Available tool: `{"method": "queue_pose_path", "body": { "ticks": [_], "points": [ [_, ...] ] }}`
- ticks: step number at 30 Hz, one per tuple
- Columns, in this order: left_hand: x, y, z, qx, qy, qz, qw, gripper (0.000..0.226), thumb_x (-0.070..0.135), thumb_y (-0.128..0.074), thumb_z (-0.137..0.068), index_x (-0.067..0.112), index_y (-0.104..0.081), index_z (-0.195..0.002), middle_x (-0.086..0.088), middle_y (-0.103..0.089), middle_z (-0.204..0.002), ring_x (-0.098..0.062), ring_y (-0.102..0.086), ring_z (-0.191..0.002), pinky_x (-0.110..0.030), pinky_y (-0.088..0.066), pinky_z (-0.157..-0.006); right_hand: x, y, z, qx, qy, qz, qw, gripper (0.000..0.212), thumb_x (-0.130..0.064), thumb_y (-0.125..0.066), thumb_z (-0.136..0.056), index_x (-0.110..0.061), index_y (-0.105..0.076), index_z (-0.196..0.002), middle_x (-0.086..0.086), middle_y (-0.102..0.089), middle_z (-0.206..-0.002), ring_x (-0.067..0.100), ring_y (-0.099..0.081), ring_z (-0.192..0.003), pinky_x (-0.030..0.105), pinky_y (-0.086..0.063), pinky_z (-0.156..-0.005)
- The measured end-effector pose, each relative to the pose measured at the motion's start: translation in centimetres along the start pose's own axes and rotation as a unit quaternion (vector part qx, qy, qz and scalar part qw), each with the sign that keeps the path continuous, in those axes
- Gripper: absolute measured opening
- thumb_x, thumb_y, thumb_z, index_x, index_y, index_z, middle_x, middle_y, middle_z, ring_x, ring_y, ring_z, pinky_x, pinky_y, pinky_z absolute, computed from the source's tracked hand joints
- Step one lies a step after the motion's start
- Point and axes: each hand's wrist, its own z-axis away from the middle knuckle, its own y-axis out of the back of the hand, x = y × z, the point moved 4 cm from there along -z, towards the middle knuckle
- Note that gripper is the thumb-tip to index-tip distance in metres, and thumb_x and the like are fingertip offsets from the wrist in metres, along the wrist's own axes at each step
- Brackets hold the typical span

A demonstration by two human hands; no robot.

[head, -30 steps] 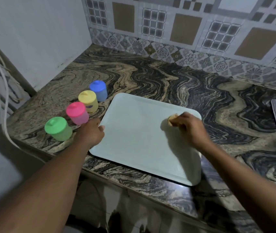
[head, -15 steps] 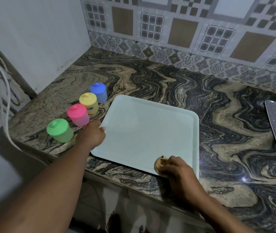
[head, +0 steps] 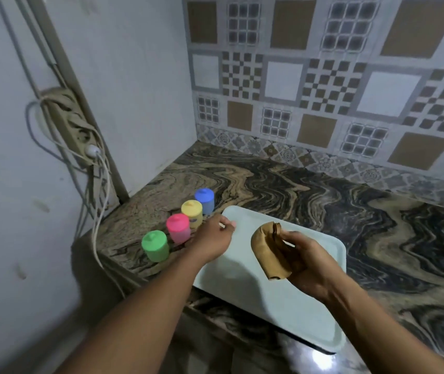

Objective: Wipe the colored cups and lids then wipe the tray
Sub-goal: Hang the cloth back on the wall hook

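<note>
Right hand [head: 307,268] hovers above the tray [head: 283,306], fingers gripping a brown cloth [head: 266,252]. Left hand [head: 212,237] meets its 10 o'clock rim, fingers hidden. Open tabletop [head: 377,238] lies at 2 o'clock.

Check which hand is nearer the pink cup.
Left. Left hand sits just right of the pink cup; right hand is farther right, over the tray, holding the cloth.

A plain white wall [head: 140,85] fills the left of the frame. A power strip [head: 71,125] is fixed at its upper left, with pale cables [head: 101,201] hanging below. Brown, white and grey patterned tiles [head: 323,76] cover the upper right. A swirled dark-and-tan stone countertop [head: 383,228] spans the lower right.
</note>
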Motion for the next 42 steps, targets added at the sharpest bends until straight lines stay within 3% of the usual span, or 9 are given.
{"method": "queue_pose_path", "body": {
  "ticks": [3,9,16,22,24,29,33,37,42],
  "points": [
    [2.2,1.9,1.1,-0.056,0.006,0.118,0.991,0.019,0.034,-0.063,-0.096,0.019,-0.062,-0.108,-0.003,-0.072,-0.098,-0.017,-0.066,-0.073,-0.028,-0.048,-0.059,-1.3,-3.4,-0.6,-0.038,0.06,0.15,0.986,0.023,-0.004,-0.049,-0.1,-0.004,-0.072,-0.104,0.018,-0.068,-0.1,0.027,-0.063,-0.089,0.037,-0.049,-0.079],
    [2.2,7.5,0.7,-0.057,-0.001,0.198,0.979,0.012,0.022,-0.074,-0.09,0.026,-0.073,-0.101,-0.006,-0.077,-0.1,-0.018,-0.074,-0.079,-0.028,-0.056,-0.064,-4.2,-10.9,-2.0,-0.064,0.146,0.333,0.929,0.025,-0.009,-0.047,-0.104,-0.003,-0.071,-0.103,0.016,-0.072,-0.088,0.022,-0.066,-0.075,0.03,-0.053,-0.062],
    [4.3,18.0,-3.0,0.122,-0.136,0.067,0.981,0.022,0.022,-0.08,-0.084,0.014,-0.078,-0.104,0.004,-0.076,-0.085,-0.011,-0.07,-0.076,-0.02,-0.054,-0.061,-8.0,-19.5,-7.2,-0.057,0.219,0.384,0.895,0.016,-0.012,-0.057,-0.1,-0.007,-0.071,-0.094,0.014,-0.073,-0.084,0.023,-0.065,-0.074,0.037,-0.052,-0.069],
    [7.1,25.8,-5.9,0.348,-0.329,-0.073,0.875,0.02,0.025,-0.072,-0.09,0.026,-0.079,-0.109,0.011,-0.075,-0.101,-0.004,-0.068,-0.089,-0.027,-0.057,-0.078,-11.4,-28.7,-11.2,-0.055,0.235,0.342,0.908,0.02,-0.013,-0.051,-0.1,-0.008,-0.065,-0.087,0.013,-0.065,-0.079,0.025,-0.062,-0.072,0.032,-0.054,-0.058],
    [7.8,27.8,-6.7,0.376,-0.373,-0.095,0.843,0.022,0.023,-0.071,-0.092,0.023,-0.078,-0.112,0.009,-0.069,-0.098,-0.009,-0.065,-0.086,-0.031,-0.057,-0.073,-12.1,-30.7,-12.7,-0.049,0.195,0.297,0.933,0.02,-0.021,-0.051,-0.1,-0.009,-0.067,-0.097,0.019,-0.069,-0.096,0.034,-0.065,-0.089,0.044,-0.058,-0.071],
    [10.0,32.0,-7.8,0.402,-0.433,-0.105,0.8,0.019,0.018,-0.07,-0.092,0.018,-0.079,-0.109,0.005,-0.076,-0.098,-0.008,-0.069,-0.086,-0.032,-0.059,-0.075,-12.8,-34.5,-16.2,-0.085,0.117,0.209,0.967,0.034,-0.029,-0.05,-0.096,-0.006,-0.065,-0.116,0.017,-0.07,-0.114,0.035,-0.067,-0.1,0.042,-0.057,-0.072],
    [10.9,34.9,-9.0,0.367,-0.411,-0.128,0.825,0.01,0.027,-0.057,-0.098,0.029,-0.065,-0.103,0.007,-0.072,-0.082,-0.012,-0.067,-0.072,-0.038,-0.056,-0.066,-13.8,-37.7,-17.7,-0.189,0.087,0.174,0.963,0.041,-0.036,-0.042,-0.1,-0.011,-0.058,-0.129,0.023,-0.057,-0.136,0.032,-0.06,-0.112,0.045,-0.053,-0.079],
    [12.6,37.4,-9.7,0.35,-0.365,-0.114,0.855,0.009,0.022,-0.046,-0.102,0.029,-0.051,-0.1,0.003,-0.065,-0.08,-0.012,-0.062,-0.07,-0.043,-0.054,-0.066,-15.6,-40.8,-18.9,-0.25,0.112,0.211,0.938,0.042,-0.045,-0.046,-0.103,-0.017,-0.063,-0.129,0.015,-0.066,-0.125,0.036,-0.062,-0.118,0.056,-0.058,-0.085],
    [15.9,41.8,-10.8,0.253,-0.255,0.125,0.925,0.019,0.017,-0.039,-0.098,0.024,-0.051,-0.085,-0.006,-0.065,-0.091,-0.029,-0.068,-0.088,-0.059,-0.06,-0.076,-21.0,-43.9,-19.3,-0.198,0.234,0.234,0.922,0.028,-0.027,-0.047,-0.104,-0.014,-0.063,-0.123,0.013,-0.071,-0.118,0.036,-0.069,-0.106,0.058,-0.057,-0.087]
  ]
}}
